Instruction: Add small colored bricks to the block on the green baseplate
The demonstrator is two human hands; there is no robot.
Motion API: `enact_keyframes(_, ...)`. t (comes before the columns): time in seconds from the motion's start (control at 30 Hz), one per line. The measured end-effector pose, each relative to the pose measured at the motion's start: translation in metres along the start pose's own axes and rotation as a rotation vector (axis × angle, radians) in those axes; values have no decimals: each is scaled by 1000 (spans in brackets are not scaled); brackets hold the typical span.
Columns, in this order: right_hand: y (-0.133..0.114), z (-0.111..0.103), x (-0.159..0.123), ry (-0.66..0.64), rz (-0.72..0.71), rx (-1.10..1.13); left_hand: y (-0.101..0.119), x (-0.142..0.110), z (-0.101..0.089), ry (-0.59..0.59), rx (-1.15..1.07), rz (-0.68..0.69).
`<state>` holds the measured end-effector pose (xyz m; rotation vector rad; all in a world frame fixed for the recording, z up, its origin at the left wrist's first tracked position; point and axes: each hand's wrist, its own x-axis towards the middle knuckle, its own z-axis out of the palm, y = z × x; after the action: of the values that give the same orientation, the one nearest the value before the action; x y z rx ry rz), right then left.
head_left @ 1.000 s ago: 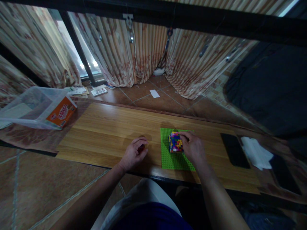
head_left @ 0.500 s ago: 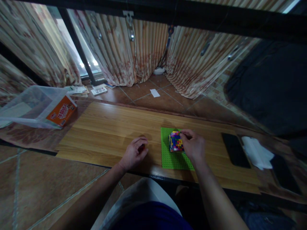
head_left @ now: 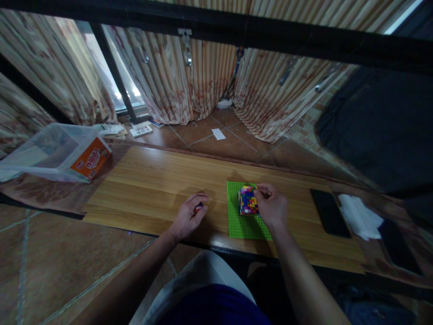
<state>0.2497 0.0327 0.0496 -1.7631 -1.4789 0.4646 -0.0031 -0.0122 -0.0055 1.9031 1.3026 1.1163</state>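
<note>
A multicoloured block of small toy bricks (head_left: 248, 201) stands on a green studded baseplate (head_left: 235, 225) on the wooden board. My right hand (head_left: 272, 205) is at the block's upper right edge, thumb and forefinger pinched against it; whatever lies between the fingertips is hidden. Left of the baseplate, my left hand (head_left: 190, 215) hovers or rests over the board with its fingers curled. Small dark blue and orange toy bricks (head_left: 198, 207) show between its thumb and fingers. The right side of the block is covered by my right hand.
A clear plastic bin (head_left: 57, 155) with an orange label stands at the left. To the right lie a black phone-like slab (head_left: 330, 212), white tissue or cloth (head_left: 360, 216) and another dark slab (head_left: 399, 246). The wooden board (head_left: 162, 171) ends at its front edge near my lap.
In my left hand a dark blue piece now shows between the fingers, where red showed before. My right hand stays at the block's edge. The camera view has shifted slightly.
</note>
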Motion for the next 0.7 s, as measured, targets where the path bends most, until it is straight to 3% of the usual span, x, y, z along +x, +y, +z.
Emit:
enact_keyframes(0.1, -5, 3, -16, 61, -82, 43, -3, -1, -2, 16, -38, -30)
enact_keyframes(0.17, -13, 9, -31, 34, -183, 95, -4, -1, -2, 30, -76, -55)
enact_keyframes(0.33, -31, 40, -74, -260, -366, 103, -4, -3, -2, 76, -148, -116)
enact_keyframes(0.5, -32, 73, -95, -402, -377, -63, -6, -4, -2, 54, -167, -132)
enact_keyframes(0.7, -33, 92, -96, -400, -371, -276, -5, -3, -3, 49, -152, -109)
